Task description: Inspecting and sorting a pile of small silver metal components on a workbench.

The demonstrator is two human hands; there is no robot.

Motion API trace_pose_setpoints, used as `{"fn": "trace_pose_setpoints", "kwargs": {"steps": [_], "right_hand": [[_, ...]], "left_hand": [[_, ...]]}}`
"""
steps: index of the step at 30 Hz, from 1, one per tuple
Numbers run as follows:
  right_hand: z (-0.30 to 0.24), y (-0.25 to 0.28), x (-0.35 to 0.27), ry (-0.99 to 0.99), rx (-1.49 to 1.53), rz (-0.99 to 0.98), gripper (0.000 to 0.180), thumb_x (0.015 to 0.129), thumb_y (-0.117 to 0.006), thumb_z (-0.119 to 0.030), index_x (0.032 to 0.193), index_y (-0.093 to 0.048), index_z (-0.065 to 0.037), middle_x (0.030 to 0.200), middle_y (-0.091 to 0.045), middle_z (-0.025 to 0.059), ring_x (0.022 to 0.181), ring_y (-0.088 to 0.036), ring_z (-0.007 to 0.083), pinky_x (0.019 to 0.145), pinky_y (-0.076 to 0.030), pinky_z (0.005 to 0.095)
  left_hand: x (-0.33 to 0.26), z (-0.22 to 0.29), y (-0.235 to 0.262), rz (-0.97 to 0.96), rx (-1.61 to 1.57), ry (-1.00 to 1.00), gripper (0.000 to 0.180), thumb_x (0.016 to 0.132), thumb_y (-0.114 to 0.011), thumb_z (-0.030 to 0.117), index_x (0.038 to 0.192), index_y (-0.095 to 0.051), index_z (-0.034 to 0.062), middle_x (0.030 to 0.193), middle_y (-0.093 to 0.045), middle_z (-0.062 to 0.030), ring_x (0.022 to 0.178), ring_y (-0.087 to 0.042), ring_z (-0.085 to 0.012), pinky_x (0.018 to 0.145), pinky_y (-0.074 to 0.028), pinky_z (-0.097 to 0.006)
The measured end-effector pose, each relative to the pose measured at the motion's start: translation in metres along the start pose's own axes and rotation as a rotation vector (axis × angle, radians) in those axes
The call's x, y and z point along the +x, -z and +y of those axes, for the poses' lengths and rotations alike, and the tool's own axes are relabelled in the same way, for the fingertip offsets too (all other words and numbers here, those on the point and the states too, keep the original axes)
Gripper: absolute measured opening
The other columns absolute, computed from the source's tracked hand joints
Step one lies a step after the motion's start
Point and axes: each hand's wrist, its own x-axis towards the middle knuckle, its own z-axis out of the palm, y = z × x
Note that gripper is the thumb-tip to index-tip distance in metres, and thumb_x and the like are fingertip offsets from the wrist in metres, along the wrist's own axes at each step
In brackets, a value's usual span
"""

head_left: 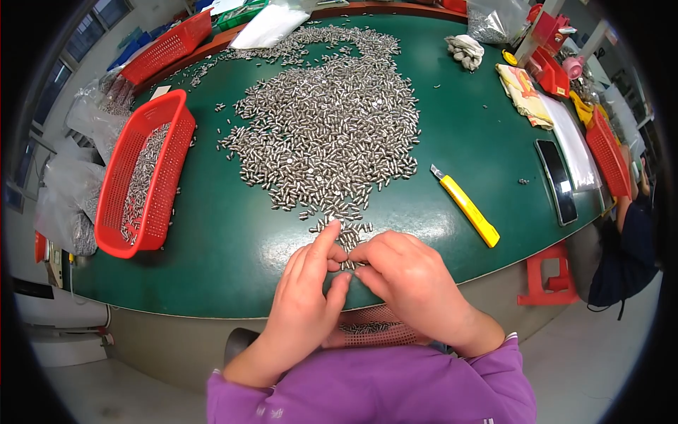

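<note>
**Small pins close to the table edge**

Green table top (233, 247) fills most of the view, with a curved near edge just in front of the person. On the left lies a long red basket (145, 173), partly filled with small metal pins. In the middle spreads a big heap of pins (328, 127), and its thin tail runs down to the hands. To the right lie a yellow knife (466, 206) and a dark phone (556, 181).

What may go wrong, in my judgement: the few pins under the fingers lie near the table edge, so a quick sweep could roll some over it — the red basket on the lap (371, 332) stands below and may catch them, but not surely. The knife is well apart, so it is a small danger.

The left hand (307, 290) is half curled, its first finger stretched onto the pins and the thumb tucked toward the other hand. The right hand (409, 279) is curled, fingertips pressed on the small group of pins (348, 244) — touching the left one. Whether either hand pinches a single pin, I cannot tell.
</note>
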Motion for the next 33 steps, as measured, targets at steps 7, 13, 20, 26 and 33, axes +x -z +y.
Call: {"fn": "trace_pose_setpoints", "kwargs": {"steps": [7, 13, 20, 26, 33], "right_hand": [[-0.003, 0.001, -0.001, -0.055, 0.015, 0.017, 0.025, 0.078, -0.076, -0.001, 0.101, -0.066, -0.004, 0.090, -0.067, 0.0105, 0.081, -0.067, 0.0320, 0.075, -0.054, 0.0417], [0.001, 0.002, 0.000, -0.043, 0.014, 0.022, 0.021, 0.080, -0.076, -0.003, 0.100, -0.070, -0.003, 0.089, -0.070, 0.0119, 0.080, -0.068, 0.0325, 0.072, -0.056, 0.0416], [0.000, 0.002, 0.004, -0.052, 0.003, -0.019, 0.014, 0.080, -0.076, -0.005, 0.094, -0.071, -0.004, 0.087, -0.070, 0.0114, 0.078, -0.068, 0.0327, 0.070, -0.056, 0.0423], [0.000, 0.000, 0.002, -0.042, 0.020, -0.018, 0.014, 0.079, -0.077, -0.006, 0.088, -0.066, -0.004, 0.080, -0.065, 0.0091, 0.074, -0.065, 0.0305, 0.069, -0.053, 0.0410], [-0.002, -0.001, -0.007, -0.022, 0.003, 0.022, 0.018, 0.078, -0.077, -0.004, 0.090, -0.064, -0.006, 0.082, -0.063, 0.0081, 0.076, -0.063, 0.0303, 0.070, -0.052, 0.0414]], "left_hand": [[0.003, -0.001, -0.001, 0.003, 0.054, -0.040, 0.068, 0.082, -0.069, -0.009, 0.145, -0.048, 0.0018, 0.100, -0.065, -0.0066, 0.092, -0.061, -0.0212, 0.082, -0.051, -0.034], [0.002, 0.001, 0.001, 0.008, 0.027, -0.016, 0.064, 0.083, -0.070, -0.008, 0.143, -0.051, 0.0011, 0.098, -0.066, -0.0067, 0.091, -0.062, -0.0206, 0.082, -0.052, -0.034], [0.002, 0.000, 0.000, 0.029, 0.036, 0.021, 0.058, 0.085, -0.069, -0.008, 0.139, -0.054, 0.0008, 0.096, -0.068, -0.0058, 0.090, -0.065, -0.0195, 0.080, -0.053, -0.033], [0.001, -0.003, -0.002, 0.032, -0.001, -0.003, 0.057, 0.082, -0.070, -0.007, 0.137, -0.056, 0.0016, 0.094, -0.068, -0.0041, 0.089, -0.063, -0.0186, 0.081, -0.051, -0.033], [0.000, -0.008, -0.003, 0.037, -0.019, -0.082, 0.059, 0.080, -0.071, -0.008, 0.136, -0.057, 0.0048, 0.093, -0.068, -0.0018, 0.088, -0.062, -0.0178, 0.079, -0.049, -0.032]]}}
